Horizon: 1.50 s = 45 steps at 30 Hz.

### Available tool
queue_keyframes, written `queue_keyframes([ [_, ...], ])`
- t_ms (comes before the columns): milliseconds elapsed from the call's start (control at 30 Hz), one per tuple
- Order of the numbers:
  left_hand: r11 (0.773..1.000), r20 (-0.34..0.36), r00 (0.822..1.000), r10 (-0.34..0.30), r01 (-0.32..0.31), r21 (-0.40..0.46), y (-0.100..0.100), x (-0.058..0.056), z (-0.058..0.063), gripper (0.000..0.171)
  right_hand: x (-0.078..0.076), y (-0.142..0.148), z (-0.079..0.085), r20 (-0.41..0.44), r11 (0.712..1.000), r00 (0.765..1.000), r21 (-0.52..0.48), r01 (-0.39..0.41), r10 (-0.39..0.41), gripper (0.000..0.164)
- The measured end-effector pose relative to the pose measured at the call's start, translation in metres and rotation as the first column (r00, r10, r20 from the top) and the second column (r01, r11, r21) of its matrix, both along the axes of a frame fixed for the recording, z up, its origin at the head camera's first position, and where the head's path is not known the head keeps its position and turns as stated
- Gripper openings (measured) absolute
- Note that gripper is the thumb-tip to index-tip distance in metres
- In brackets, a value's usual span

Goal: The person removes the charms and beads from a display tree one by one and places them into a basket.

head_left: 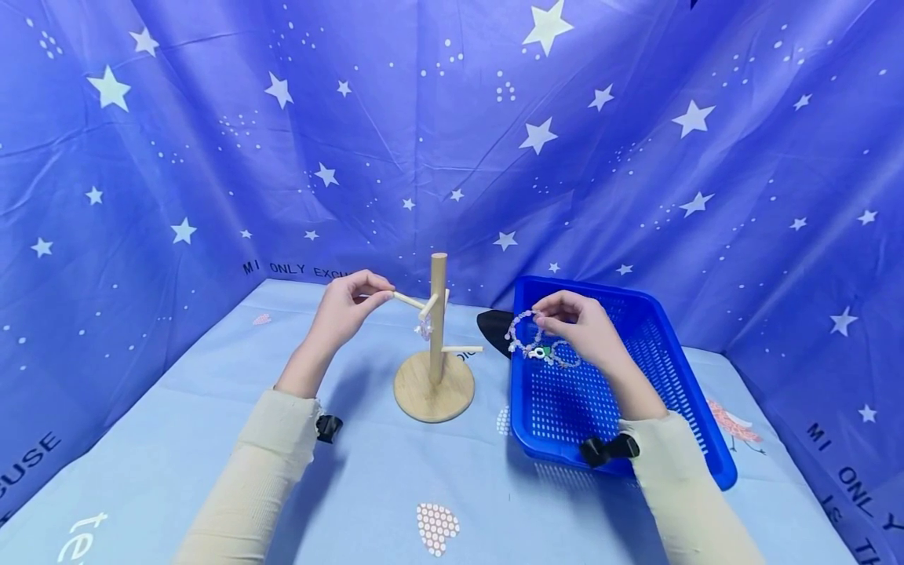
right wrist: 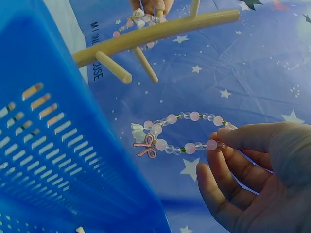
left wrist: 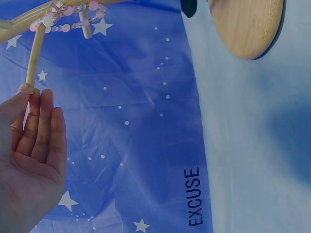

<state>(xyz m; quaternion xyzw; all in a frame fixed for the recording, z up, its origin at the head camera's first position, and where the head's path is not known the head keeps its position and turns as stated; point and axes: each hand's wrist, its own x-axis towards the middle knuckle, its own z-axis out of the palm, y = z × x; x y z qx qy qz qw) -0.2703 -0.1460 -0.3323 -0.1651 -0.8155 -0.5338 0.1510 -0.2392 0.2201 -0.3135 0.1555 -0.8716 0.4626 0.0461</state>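
Observation:
A wooden stand (head_left: 438, 329) with a round base and several side pegs stands on the table. My left hand (head_left: 349, 306) pinches the tip of one peg (left wrist: 34, 60) between thumb and fingertips. Around the stand's pegs hangs a pink and clear beaded bracelet (left wrist: 68, 25). My right hand (head_left: 589, 333), over the basket's left side, pinches another beaded bracelet (right wrist: 190, 148) by one edge. That one has pink, clear and green beads, a pink bow charm (right wrist: 146, 147) and a white flower-like charm. Below this hand, a further bracelet (head_left: 567, 361) shows in the basket.
The blue perforated plastic basket (head_left: 519, 424) stands right of the stand. A black object (head_left: 493, 328) lies between the two, partly behind the basket. Blue star-printed cloth (head_left: 395, 157) walls the back and sides of the light blue tablecloth (head_left: 381, 486).

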Motion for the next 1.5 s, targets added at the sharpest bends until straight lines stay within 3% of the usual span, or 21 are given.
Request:
queue_keyframes([
  [567, 1.0, -0.007, 1.0, -0.005, 0.005, 0.002, 0.002, 0.0, 0.0, 0.014, -0.009, 0.037, -0.014, -0.006, 0.997, 0.998, 0.036, 0.066, -0.066, 0.025],
  [1100, 1.0, -0.013, 1.0, -0.002, 0.002, -0.006, 0.002, 0.002, 0.001, 0.014, -0.02, 0.077, -0.035, 0.124, 0.976, 0.983, 0.186, 0.112, -0.136, 0.023],
  [1300, 1.0, -0.013, 1.0, 0.001, -0.001, -0.012, 0.0, 0.001, 0.0, 0.014, -0.024, 0.083, -0.04, 0.191, 0.972, 0.975, 0.224, 0.065, -0.11, 0.021],
  [1500, 1.0, -0.011, 1.0, 0.002, -0.002, -0.013, 0.001, 0.001, 0.001, 0.013, -0.026, 0.09, -0.047, 0.294, 0.971, 0.95, 0.237, 0.035, -0.107, 0.021],
])
